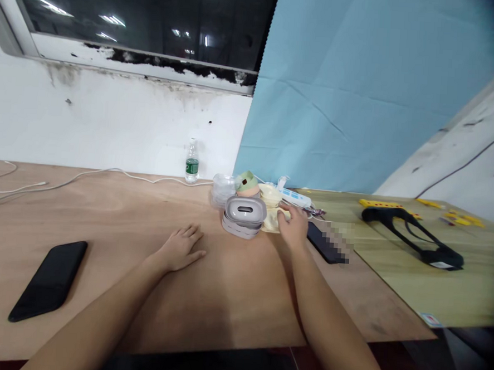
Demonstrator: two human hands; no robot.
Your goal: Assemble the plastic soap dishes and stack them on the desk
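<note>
My left hand [181,247] lies flat on the wooden table, fingers stretched out and holding nothing. My right hand [293,226] is beside a pale yellow item [271,221], with its fingers bent and the thumb a little apart; whether it touches the item I cannot tell. Between the hands stands a grey oval box [245,215] with a slot in its top. Behind it are a clear plastic container [224,190], a green and orange rounded object [247,184] and a pale yellow bowl-like piece [270,194], partly overlapping.
A black phone [48,280] lies at the left, another dark phone [327,244] right of my right hand. A water bottle [192,162] stands by the wall. A power strip [295,197], white cable [145,177] and black strap-like headgear [415,237] are farther around.
</note>
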